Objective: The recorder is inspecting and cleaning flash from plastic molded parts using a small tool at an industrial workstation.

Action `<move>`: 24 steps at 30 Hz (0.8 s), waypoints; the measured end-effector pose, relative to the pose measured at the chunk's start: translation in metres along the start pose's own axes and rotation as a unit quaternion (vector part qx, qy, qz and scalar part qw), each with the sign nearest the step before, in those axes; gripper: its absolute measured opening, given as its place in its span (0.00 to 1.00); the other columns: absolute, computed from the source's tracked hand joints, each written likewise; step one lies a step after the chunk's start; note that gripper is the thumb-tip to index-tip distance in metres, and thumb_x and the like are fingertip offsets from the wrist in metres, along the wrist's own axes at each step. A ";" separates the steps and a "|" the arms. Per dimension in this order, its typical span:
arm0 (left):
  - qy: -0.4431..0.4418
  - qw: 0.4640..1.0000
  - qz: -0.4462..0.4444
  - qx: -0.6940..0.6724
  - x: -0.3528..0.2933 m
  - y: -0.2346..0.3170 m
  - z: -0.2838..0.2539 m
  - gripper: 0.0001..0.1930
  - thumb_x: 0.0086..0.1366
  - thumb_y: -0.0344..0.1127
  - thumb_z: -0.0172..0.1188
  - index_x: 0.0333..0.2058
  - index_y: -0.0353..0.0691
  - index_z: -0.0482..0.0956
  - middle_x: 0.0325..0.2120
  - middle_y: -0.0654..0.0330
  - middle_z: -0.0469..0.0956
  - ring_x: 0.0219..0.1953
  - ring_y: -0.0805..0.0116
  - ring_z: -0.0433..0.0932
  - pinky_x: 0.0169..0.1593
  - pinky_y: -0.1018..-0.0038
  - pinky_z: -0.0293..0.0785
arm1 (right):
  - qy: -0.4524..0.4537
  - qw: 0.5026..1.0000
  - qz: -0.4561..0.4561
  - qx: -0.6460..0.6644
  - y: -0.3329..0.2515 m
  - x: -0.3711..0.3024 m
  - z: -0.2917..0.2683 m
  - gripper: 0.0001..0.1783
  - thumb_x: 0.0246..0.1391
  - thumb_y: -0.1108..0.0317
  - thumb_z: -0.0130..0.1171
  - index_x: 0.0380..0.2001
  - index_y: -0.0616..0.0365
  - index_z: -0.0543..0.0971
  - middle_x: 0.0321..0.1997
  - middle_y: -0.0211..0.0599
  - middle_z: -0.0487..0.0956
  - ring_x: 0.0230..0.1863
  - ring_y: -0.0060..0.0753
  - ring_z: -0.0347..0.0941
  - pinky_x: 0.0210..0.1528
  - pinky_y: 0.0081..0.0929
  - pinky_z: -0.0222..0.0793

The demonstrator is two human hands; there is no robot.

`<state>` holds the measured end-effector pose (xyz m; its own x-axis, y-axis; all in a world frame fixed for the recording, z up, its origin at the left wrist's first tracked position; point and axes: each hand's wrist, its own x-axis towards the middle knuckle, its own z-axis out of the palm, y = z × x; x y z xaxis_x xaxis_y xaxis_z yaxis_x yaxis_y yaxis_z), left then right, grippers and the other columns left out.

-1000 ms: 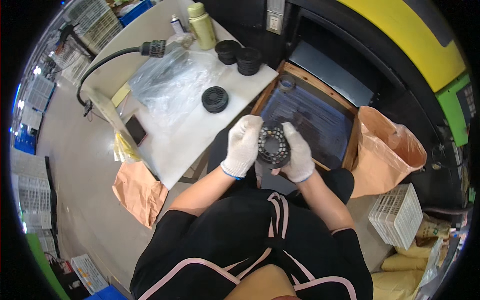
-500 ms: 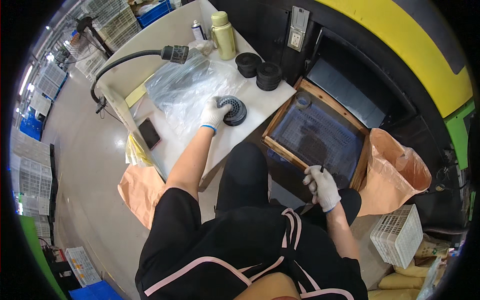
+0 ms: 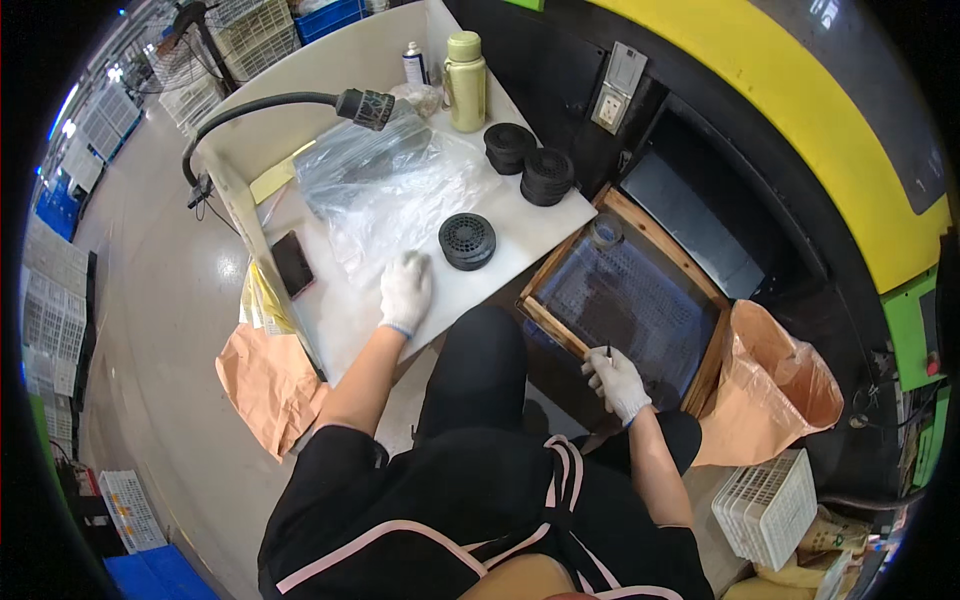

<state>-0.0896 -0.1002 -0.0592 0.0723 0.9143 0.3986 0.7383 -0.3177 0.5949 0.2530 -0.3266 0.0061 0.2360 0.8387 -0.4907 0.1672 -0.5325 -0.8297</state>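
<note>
My left hand (image 3: 405,290), in a white glove, rests palm down on the white table (image 3: 480,290) beside the clear plastic sheet (image 3: 385,185). A round black perforated part (image 3: 467,241) lies on the table just right of that hand, apart from it. My right hand (image 3: 617,382), also gloved, is closed around a thin dark tool whose tip sticks up, at the near edge of the wooden-framed mesh tray (image 3: 640,300). Two stacks of black round parts (image 3: 528,160) stand farther back on the table.
A pale green bottle (image 3: 465,67) and a spray can (image 3: 414,62) stand at the table's back. A black gooseneck lamp (image 3: 300,105) arches over the table, and a dark phone (image 3: 292,263) lies at its left edge. An orange bag (image 3: 775,390) and white basket (image 3: 768,507) sit right.
Both hands held the black part over the tray a second ago. My left hand then set it on the table and has now drawn back to its left; my right hand stays at the tray.
</note>
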 end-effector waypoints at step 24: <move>-0.032 0.985 0.025 0.170 -0.020 0.010 -0.007 0.16 0.64 0.43 0.55 0.48 0.48 0.80 0.49 0.57 0.76 0.54 0.54 0.71 0.58 0.57 0.64 | 0.162 0.925 -0.054 -0.339 0.068 0.028 -0.011 0.27 0.57 0.52 0.56 0.54 0.59 0.77 0.55 0.58 0.76 0.56 0.57 0.73 0.60 0.44 0.68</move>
<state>-0.0884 -0.1235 -0.0559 0.1479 0.9172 0.3699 0.9136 -0.2699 0.3041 0.2818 -0.3411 -0.0613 0.4396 0.8713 -0.2183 0.7422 -0.4892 -0.4580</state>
